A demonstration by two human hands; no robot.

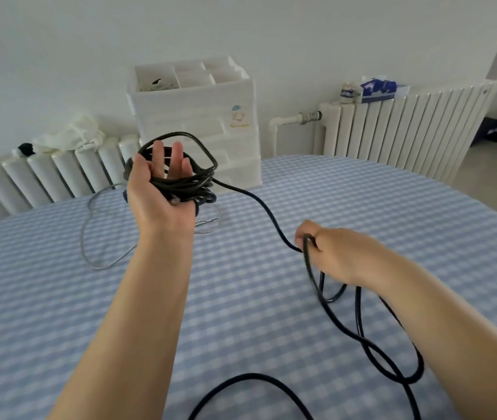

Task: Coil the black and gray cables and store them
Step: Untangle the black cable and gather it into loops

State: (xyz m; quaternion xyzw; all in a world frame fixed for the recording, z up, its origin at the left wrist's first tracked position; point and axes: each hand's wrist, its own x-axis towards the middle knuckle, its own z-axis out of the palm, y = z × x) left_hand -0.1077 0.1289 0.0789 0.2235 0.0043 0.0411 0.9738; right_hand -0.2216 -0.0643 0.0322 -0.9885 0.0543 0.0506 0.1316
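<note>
L hand (162, 189) raised, fingers straight, black cable (250, 195) coil looped round its palm. R hand (329, 253) pinches same cable's loose run. Gray cable (89, 237) on table (241, 298) left of coil.

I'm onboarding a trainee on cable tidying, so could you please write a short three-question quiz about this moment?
1. True or false: the gray cable is already coiled in a hand.
2. Which hand carries the coiled loops of the black cable? A) left hand B) right hand C) neither
3. Fill in: the white drawer organizer stands at the far edge of the ______ tablecloth.

Key:
1. False; it lies loose on the table.
2. A; the right hand grips the trailing strand, which runs on in loose loops.
3. Blue and white checked.
</note>
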